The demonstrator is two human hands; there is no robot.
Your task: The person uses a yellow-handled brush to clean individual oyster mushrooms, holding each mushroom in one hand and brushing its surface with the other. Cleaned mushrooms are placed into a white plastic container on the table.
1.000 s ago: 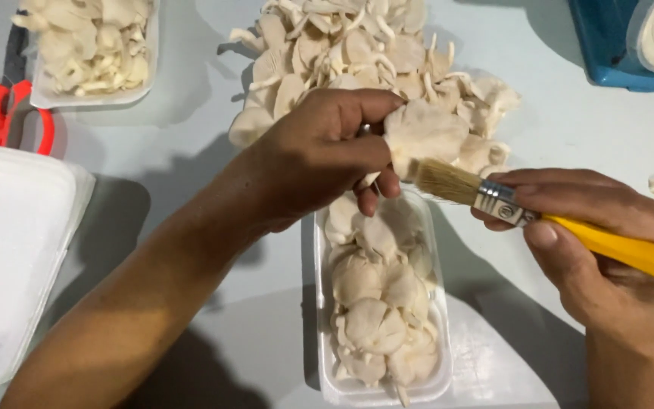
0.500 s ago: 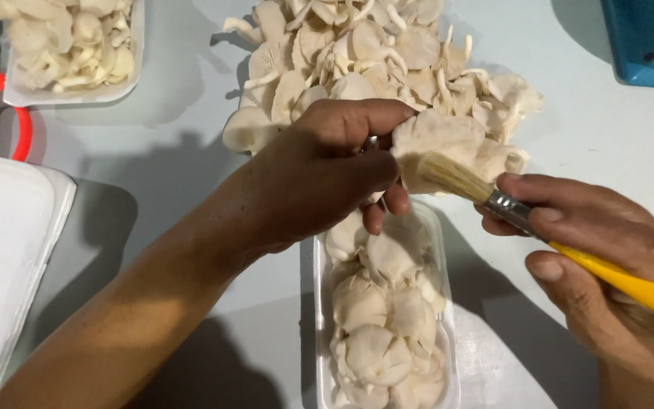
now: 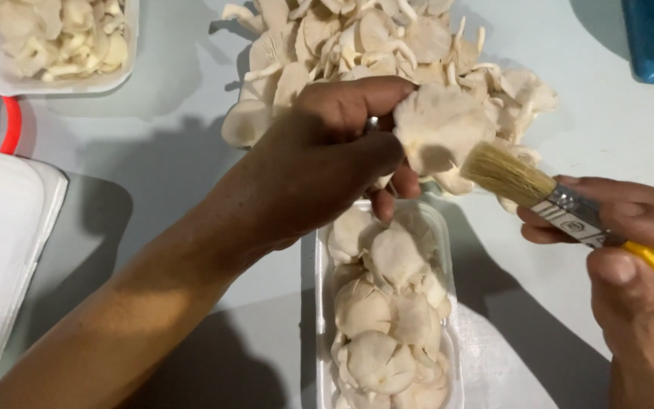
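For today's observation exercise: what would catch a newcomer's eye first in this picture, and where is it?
At the centre, the left hand holds up a pale mushroom while the right hand brings a yellow-handled brush against its lower edge. Behind them sprawls a loose mushroom pile, and directly below sits a white tray packed with mushrooms.

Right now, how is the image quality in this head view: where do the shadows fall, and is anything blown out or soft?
Head view: light comes from the upper right, so the left hand and forearm cast soft dark shadows leftward and downward on the pale table; the held mushroom and loose pile look slightly washed out; the brush bristles stay fairly sharp; the right hand is partly cropped.
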